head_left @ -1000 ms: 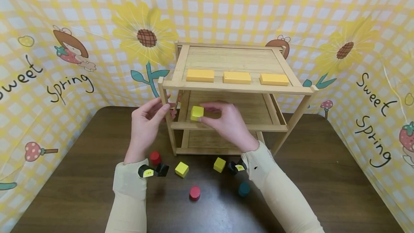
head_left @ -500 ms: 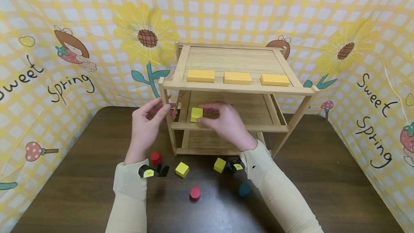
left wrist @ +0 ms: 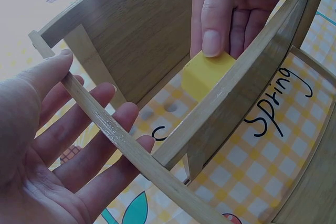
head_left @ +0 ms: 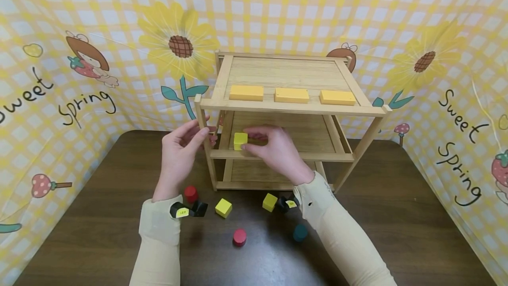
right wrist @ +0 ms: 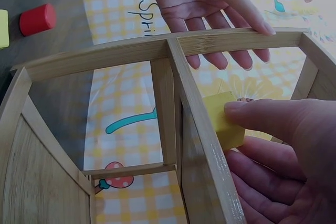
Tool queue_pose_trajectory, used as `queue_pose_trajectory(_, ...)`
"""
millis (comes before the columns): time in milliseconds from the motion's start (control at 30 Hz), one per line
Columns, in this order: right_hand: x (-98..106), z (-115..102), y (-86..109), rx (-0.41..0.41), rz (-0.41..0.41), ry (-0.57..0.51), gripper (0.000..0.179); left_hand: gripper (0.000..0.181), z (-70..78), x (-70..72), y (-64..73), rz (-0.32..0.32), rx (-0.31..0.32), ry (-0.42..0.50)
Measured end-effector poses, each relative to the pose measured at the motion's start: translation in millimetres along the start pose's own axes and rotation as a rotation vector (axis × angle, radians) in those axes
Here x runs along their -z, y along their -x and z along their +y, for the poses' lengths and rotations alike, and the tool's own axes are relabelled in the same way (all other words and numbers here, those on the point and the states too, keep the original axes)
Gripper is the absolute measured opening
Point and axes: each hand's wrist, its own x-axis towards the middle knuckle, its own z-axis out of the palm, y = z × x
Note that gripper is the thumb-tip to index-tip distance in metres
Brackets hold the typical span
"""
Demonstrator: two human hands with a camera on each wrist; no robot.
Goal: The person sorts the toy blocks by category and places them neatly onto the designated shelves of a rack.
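Observation:
A three-tier wooden shelf rack point(head_left: 285, 156) stands upright on the table. My right hand point(head_left: 278, 147) reaches in over its middle shelf and pinches a yellow cube point(head_left: 240, 141) between thumb and fingers, near the left end just behind the front rail. In the right wrist view the thumb presses one face of the cube point(right wrist: 223, 121), and the fingers lie under its other side. My left hand point(head_left: 178, 153) holds the rack's front left post point(left wrist: 113, 129), thumb on one side and spread fingers behind it in the left wrist view.
Three flat yellow-orange blocks point(head_left: 291, 95) lie in a row along the top shelf's front. On the dark table point(head_left: 99, 220) before the rack are two yellow cubes point(head_left: 223, 208), a red cylinder point(head_left: 191, 194), a pinkish-red cylinder point(head_left: 239, 237) and a dark teal cylinder point(head_left: 300, 233). Checked cloth hangs behind.
The right hand has brought the yellow cube slightly left and down toward the middle shelf. The left hand stays on the post.

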Motion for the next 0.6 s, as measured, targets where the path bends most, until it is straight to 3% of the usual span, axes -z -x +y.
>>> queue_pose_trajectory(300,-1.3,1.0,-0.8,-0.009,-0.002,0.005,0.038,0.034,0.5,-0.3,-0.3,0.001,-0.001,-0.006)
queue_pose_trajectory(600,-0.9,2.4,0.3,0.004,-0.003,0.010,0.040,0.030,0.0,-1.0,-0.3,-0.007,-0.006,0.055)
